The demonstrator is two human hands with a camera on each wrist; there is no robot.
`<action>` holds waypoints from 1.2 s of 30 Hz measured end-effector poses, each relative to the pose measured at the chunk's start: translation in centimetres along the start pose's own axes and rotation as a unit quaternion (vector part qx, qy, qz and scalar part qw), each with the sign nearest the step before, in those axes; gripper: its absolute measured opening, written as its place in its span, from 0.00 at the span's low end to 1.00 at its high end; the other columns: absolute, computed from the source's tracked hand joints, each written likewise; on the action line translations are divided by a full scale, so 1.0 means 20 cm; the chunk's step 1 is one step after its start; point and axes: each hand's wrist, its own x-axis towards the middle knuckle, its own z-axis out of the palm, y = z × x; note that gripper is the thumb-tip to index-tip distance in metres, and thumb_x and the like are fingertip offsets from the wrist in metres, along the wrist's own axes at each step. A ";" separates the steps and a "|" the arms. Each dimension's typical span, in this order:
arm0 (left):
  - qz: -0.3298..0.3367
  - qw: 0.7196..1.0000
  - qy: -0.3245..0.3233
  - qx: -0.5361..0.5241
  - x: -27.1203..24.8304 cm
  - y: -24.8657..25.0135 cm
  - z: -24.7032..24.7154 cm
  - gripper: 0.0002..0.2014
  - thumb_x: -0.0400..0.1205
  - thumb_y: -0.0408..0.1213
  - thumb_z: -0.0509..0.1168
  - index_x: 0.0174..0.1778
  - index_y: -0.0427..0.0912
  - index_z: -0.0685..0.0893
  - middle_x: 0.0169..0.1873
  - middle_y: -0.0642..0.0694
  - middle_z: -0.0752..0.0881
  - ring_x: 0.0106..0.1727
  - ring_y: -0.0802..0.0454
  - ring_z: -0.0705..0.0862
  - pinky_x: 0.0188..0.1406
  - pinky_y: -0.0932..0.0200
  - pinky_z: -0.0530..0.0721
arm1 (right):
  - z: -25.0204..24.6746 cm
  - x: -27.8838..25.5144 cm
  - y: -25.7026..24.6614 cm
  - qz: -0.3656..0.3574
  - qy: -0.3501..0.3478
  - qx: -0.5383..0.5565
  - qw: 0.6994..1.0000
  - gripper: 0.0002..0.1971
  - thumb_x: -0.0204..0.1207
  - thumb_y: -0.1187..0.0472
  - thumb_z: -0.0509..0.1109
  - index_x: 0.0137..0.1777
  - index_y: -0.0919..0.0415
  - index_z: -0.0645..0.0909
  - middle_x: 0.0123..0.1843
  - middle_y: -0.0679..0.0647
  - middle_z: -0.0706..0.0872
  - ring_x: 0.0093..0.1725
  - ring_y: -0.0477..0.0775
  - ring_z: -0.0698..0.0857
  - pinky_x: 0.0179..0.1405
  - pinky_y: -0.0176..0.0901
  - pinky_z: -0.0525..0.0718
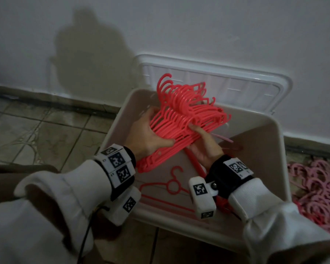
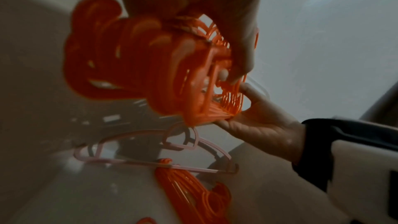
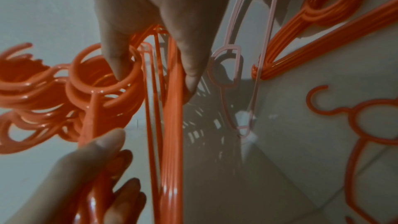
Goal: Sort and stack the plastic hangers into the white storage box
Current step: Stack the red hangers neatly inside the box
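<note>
Head view: white storage box (image 1: 263, 134) open against the wall, a few loose hangers (image 1: 171, 185) on its floor toward the near edge.

Above its middle, bundle of coral hangers (image 1: 187, 115) gripped by left hand (image 1: 149, 134) and right hand (image 1: 204, 147), fingers curled round the bars. Likely light, stiff, slick, prone to fanning; best clamped across the bars on both sides.

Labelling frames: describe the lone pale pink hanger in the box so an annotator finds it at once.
Start at the white storage box against the wall. Inside it, below the coral bundle held by the left hand and right hand, lies the pale pink hanger. It is thin, single and washed-out pink; every other hanger in the box is saturated coral.
</note>
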 end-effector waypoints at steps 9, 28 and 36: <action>0.046 0.987 0.008 0.153 -0.01 0.03 -0.01 0.34 0.53 0.56 0.70 0.58 0.53 0.80 0.44 0.53 0.89 0.48 0.53 0.87 0.52 0.58 0.83 | 0.02 0.01 0.00 -0.024 -0.013 -0.020 0.999 0.55 0.46 0.58 0.88 0.74 0.71 0.67 0.70 0.70 0.75 0.55 0.58 0.86 0.49 0.51 0.87; -0.022 1.000 0.012 0.013 0.08 -0.11 -0.03 0.20 0.59 0.36 0.75 0.44 0.57 0.80 0.34 0.60 0.84 0.35 0.68 0.81 0.36 0.79 0.74 | -0.22 0.14 -0.02 0.272 -0.187 -0.336 0.882 0.39 0.51 0.54 0.87 0.65 0.52 0.75 0.57 0.48 0.87 0.57 0.48 0.86 0.51 0.47 0.87; -0.028 1.000 -0.013 -0.004 0.13 -0.13 -0.06 0.19 0.61 0.31 0.75 0.32 0.61 0.78 0.27 0.60 0.82 0.27 0.70 0.79 0.31 0.77 0.72 | -0.42 0.34 0.35 0.145 -0.192 -0.869 0.432 0.26 0.74 0.62 0.70 0.71 0.62 0.69 0.68 0.59 0.72 0.66 0.59 0.76 0.68 0.52 0.75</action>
